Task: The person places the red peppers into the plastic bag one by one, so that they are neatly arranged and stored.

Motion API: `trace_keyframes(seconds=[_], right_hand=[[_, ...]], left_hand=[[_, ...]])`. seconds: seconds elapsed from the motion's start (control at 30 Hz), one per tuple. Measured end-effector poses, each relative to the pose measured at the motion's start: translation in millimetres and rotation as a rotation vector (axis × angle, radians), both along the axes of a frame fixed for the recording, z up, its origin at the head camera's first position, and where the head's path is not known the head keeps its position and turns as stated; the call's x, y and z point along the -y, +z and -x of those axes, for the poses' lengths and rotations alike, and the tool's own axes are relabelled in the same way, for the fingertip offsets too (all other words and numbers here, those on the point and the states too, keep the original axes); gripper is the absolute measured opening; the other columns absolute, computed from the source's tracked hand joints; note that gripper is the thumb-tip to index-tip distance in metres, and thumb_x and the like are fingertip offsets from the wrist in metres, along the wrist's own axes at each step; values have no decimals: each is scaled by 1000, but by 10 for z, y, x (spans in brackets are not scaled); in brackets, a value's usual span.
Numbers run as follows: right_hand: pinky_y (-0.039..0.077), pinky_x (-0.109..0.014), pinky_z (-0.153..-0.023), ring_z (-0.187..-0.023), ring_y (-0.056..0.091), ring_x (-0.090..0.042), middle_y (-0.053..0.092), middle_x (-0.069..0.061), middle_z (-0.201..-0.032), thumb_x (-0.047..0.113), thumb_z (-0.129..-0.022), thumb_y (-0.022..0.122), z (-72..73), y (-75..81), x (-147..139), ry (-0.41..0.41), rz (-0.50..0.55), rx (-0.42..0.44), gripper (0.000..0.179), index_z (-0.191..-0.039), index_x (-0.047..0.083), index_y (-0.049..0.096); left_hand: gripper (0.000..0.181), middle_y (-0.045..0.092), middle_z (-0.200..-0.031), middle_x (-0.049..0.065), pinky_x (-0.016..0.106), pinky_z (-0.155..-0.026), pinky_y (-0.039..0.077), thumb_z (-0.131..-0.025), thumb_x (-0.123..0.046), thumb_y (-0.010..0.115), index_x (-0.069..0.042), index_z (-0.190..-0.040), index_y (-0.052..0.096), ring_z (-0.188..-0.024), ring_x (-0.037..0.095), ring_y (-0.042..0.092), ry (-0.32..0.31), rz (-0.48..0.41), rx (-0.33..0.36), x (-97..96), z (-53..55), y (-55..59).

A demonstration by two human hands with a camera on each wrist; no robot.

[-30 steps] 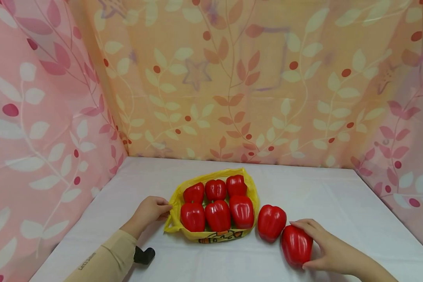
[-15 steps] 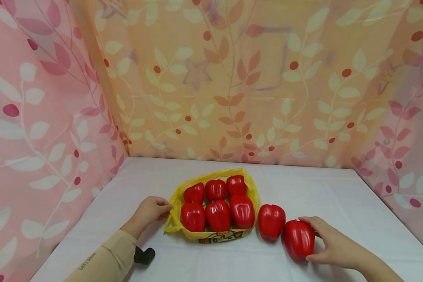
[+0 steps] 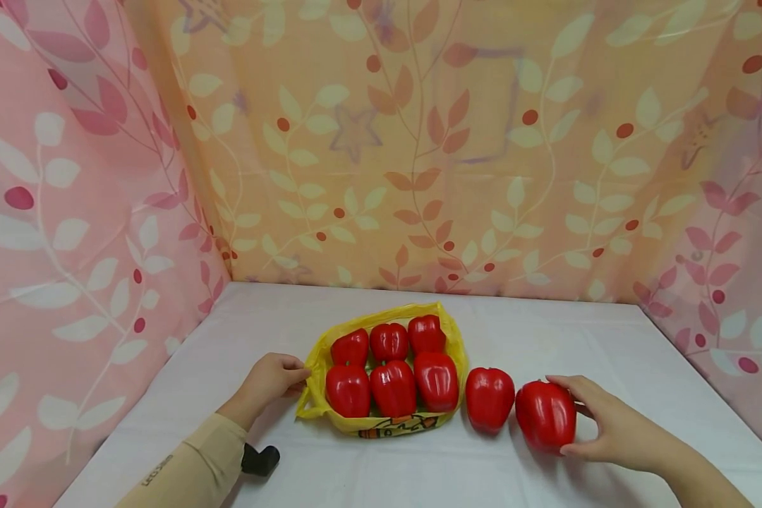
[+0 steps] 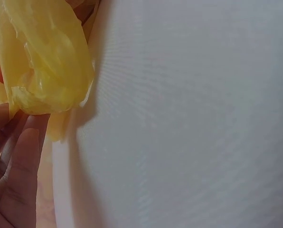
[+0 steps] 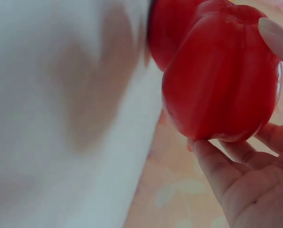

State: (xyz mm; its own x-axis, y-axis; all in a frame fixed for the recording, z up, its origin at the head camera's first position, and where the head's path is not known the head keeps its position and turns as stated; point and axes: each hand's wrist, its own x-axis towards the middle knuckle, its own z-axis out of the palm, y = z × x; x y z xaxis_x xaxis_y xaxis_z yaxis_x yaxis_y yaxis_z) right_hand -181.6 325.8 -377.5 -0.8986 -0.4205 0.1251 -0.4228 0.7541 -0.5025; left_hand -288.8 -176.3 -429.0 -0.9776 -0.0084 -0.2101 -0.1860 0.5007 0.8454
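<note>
My left hand [image 3: 271, 384] pinches the left edge of a yellow plastic bag [image 3: 320, 353], which lies with its mouth spread wide. Thumb and fingers meet at the film in the left wrist view. Inside the bag sit several glossy red bell peppers [image 3: 392, 389] in two rows. Another bell pepper [image 3: 490, 400] stands on the table just right of the bag. Beyond it, my right hand [image 3: 616, 430] grips a red bell pepper [image 3: 545, 416] from the right, thumb on one side and fingers on the other. The right wrist view shows this held pepper [image 5: 222, 80] with its shadow apart on the cloth.
A white cloth covers the table [image 3: 368, 473]. A small black object [image 3: 260, 460] pokes out beside the left sleeve [image 3: 193, 462]. Leaf-patterned curtains [image 3: 381, 141] hang behind the table and along both sides.
My right hand has shifted the gripped bell pepper slightly to the right and up in the head view, opening a small gap from the pepper beside it. The left hand and bag stay put.
</note>
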Motion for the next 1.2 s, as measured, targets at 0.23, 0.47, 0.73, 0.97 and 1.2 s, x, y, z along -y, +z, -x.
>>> trace_keyframes(seconds=[0.23,0.47,0.73,0.97,1.2], right_hand=[[52,-21,-73,-103,46,2,46,3,-120,37,-60,83,90,189,2,-43,7,-48,88,-133,17,38],[53,-27,-75,-106,48,-11,46,0,-121,32,-62,84,278,359,126,41,41,-126,89,-134,13,37],[51,-28,-81,-111,48,-17,45,1,-124,30,-61,84,529,499,387,66,69,-79,90,-135,13,37],[52,-35,-80,-115,46,-27,44,-4,-127,29,-64,83,695,611,690,108,98,14,89,-137,15,34],[51,-34,-82,-117,44,-23,42,0,-128,32,-65,82,829,675,1021,156,129,91,90,-138,19,31]], left_hand=[[12,62,-74,4,28,-63,54,-84,-15,65,-3,-85,68,-66,16,59,2,3,3,0,-1,6],[11,62,-74,4,28,-63,54,-84,-14,65,-3,-85,68,-65,16,59,5,7,3,-2,2,12],[12,63,-76,5,29,-64,54,-84,-15,65,-3,-85,69,-66,17,59,1,6,3,-3,-11,30],[13,63,-76,6,28,-64,54,-84,-17,65,-4,-86,69,-66,17,59,1,11,17,-6,1,33],[12,63,-76,5,28,-64,54,-84,-16,65,-5,-85,69,-66,17,59,-1,7,13,-11,-1,34]])
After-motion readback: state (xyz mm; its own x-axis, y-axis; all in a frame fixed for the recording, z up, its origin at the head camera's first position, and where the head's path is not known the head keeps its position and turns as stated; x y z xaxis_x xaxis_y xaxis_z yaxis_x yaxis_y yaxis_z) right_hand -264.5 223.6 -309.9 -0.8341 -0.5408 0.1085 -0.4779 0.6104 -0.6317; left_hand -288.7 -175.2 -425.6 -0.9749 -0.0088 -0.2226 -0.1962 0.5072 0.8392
